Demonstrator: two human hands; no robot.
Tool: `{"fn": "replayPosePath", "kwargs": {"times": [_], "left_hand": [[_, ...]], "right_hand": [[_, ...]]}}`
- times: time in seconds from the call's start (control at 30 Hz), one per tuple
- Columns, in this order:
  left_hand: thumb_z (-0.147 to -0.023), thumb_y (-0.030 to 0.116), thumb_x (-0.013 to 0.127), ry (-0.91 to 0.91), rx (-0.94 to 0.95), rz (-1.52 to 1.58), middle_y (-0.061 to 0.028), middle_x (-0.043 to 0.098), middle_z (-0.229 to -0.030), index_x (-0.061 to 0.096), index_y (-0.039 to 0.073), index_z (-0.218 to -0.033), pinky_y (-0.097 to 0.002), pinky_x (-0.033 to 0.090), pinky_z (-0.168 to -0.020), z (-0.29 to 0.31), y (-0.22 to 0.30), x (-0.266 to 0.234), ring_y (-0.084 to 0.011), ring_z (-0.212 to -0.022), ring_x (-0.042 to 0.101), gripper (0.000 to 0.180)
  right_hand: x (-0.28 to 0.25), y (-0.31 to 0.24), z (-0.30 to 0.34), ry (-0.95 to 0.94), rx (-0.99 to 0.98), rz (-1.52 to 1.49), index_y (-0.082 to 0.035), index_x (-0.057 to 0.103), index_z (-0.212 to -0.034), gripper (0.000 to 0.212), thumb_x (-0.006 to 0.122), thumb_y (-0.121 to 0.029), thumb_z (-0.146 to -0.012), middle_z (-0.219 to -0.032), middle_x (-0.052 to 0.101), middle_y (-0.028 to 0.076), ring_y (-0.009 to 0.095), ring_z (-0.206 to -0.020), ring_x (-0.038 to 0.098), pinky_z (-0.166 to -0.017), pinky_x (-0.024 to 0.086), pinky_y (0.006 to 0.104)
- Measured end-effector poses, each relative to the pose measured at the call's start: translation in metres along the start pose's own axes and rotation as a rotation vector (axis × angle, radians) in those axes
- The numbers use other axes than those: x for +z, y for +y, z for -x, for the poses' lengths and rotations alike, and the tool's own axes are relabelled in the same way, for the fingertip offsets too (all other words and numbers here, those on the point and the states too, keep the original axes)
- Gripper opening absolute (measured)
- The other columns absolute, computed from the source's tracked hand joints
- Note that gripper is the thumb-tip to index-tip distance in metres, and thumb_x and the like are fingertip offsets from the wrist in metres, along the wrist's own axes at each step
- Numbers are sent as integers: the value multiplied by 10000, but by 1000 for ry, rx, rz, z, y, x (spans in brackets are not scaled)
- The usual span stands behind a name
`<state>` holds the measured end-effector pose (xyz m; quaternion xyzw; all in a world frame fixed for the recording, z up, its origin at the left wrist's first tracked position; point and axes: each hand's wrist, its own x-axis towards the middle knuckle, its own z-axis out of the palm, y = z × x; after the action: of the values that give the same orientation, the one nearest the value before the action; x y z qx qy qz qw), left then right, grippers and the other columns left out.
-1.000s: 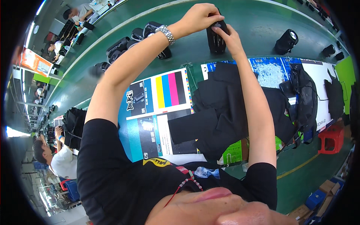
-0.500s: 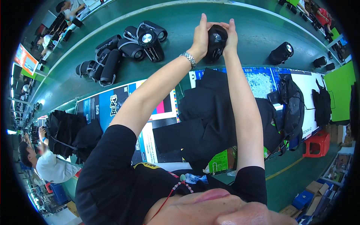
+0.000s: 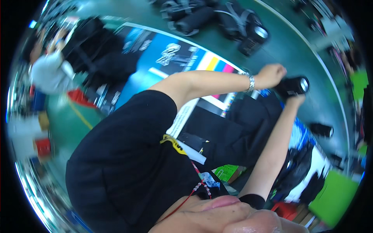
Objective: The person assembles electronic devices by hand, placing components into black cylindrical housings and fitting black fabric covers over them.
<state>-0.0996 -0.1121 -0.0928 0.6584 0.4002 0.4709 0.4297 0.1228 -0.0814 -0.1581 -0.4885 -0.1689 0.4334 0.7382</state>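
Black cylinder (image 3: pixel 289 87), short of table's (image 3: pixel 274 48) far edge | likely rigid, heavyish; hold mid-barrel | right hand (image 3: pixel 297 100) grips it; left hand (image 3: pixel 270 76): can't tell

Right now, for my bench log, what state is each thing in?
Black speaker: gripped, silver end exposed
Right hand: closed on that speaker
Left hand: fingers curled, contact with speaker unclear
Metal wristband: worn on left wrist
Black cloth: loose, overlapping pieces
Strapped speakers: clustered together
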Motion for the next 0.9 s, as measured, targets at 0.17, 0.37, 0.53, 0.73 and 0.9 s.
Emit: {"fn": "replayPosePath", "kwargs": {"times": [0.17, 0.37, 0.53, 0.73, 0.9], "left_hand": [[-939, 272, 526, -286, 249, -305, -168, 637, -1041, 611, -1, -1099, -402, 440, -897, 99, 31, -150, -308, -1002, 596, 327], [-772, 219, 704, 59, 75, -1361, -164, 567, -1154, 604, -5, -1051, -402, 395, -946, 212, 46, -331, -304, -1123, 503, 372], [-790, 212, 653, -128, -135, -1715, -121, 618, -957, 639, 14, -882, -381, 391, -851, 250, 24, -397, -264, -1002, 541, 218], [-873, 214, 605, 135, -28, -737, -160, 635, -804, 631, -27, -906, -340, 475, -680, 194, 23, -330, -266, -761, 618, 245], [-953, 440, 501, 188, -675, 723, -59, 650, -974, 592, 21, -1130, -260, 495, -792, 146, 54, -247, -130, -832, 611, 464]], "right_hand": [[-32, -25, -6, 34, -33, 75, -8, 598, -1145, 362, 450, -263, -935, -1055, 642, 140, 299, -943, 621, -829, 511, 432], [-68, -64, 6, 256, -320, 231, 42, 602, -1006, 384, 395, -281, -979, -974, 643, 158, 287, -913, 631, -837, 501, 404], [-20, -81, 90, 320, -631, 216, 47, 594, -841, 348, 437, -232, -979, -805, 643, 143, 258, -808, 643, -732, 518, 316], [59, -65, 211, -50, -751, 254, 45, 605, -837, 292, 452, -179, -947, -825, 633, 151, 233, -805, 625, -817, 514, 352], [132, -9, 311, -565, -123, 217, 35, 516, -1182, 355, 593, -38, -843, -1105, 567, 144, 209, -1024, 571, -874, 480, 339]]}}
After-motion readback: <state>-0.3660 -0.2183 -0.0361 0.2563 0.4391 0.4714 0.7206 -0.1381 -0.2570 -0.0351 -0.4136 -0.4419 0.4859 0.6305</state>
